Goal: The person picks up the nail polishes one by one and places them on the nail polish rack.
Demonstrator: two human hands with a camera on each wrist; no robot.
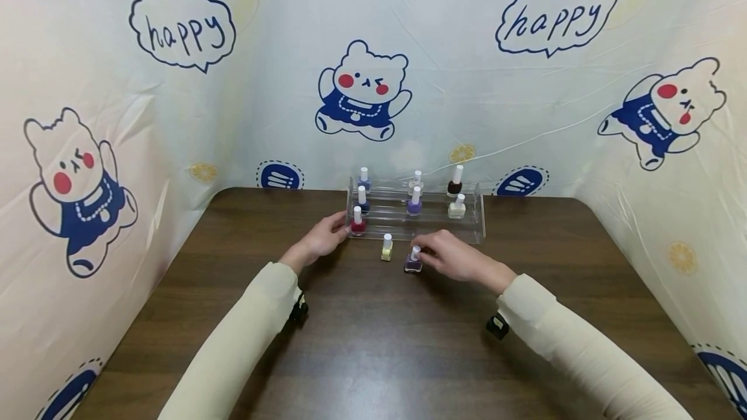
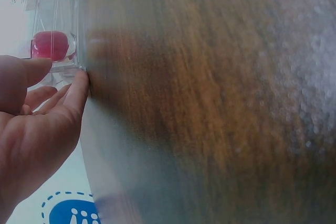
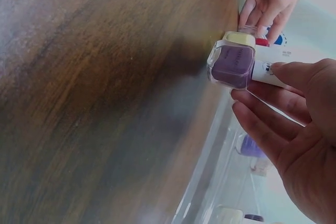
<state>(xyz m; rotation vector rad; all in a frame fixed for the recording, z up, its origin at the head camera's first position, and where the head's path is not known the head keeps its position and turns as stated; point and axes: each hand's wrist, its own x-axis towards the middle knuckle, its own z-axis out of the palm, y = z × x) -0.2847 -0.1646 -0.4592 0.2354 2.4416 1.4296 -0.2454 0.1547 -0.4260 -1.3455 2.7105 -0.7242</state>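
My right hand [image 1: 452,256] pinches the white cap of a dark purple nail polish bottle [image 3: 233,66] between thumb and fingers. The bottle is upright, its base close to the table, in front of a clear stepped display rack [image 1: 428,231]. My left hand [image 1: 320,236] is at the rack's left end; in the left wrist view its fingertips touch the near corner, close to a red nail polish bottle [image 2: 51,45] on the front step. Just left of the purple bottle, a yellow nail polish bottle [image 1: 386,249] stands on the table.
On the rack's upper steps stand several white-capped bottles, among them a dark one [image 1: 455,185], a light purple one [image 1: 414,203], a navy one [image 1: 362,202] and a pale one [image 1: 457,209]. A printed cloth [image 1: 280,83] hangs behind the brown table [image 1: 362,355].
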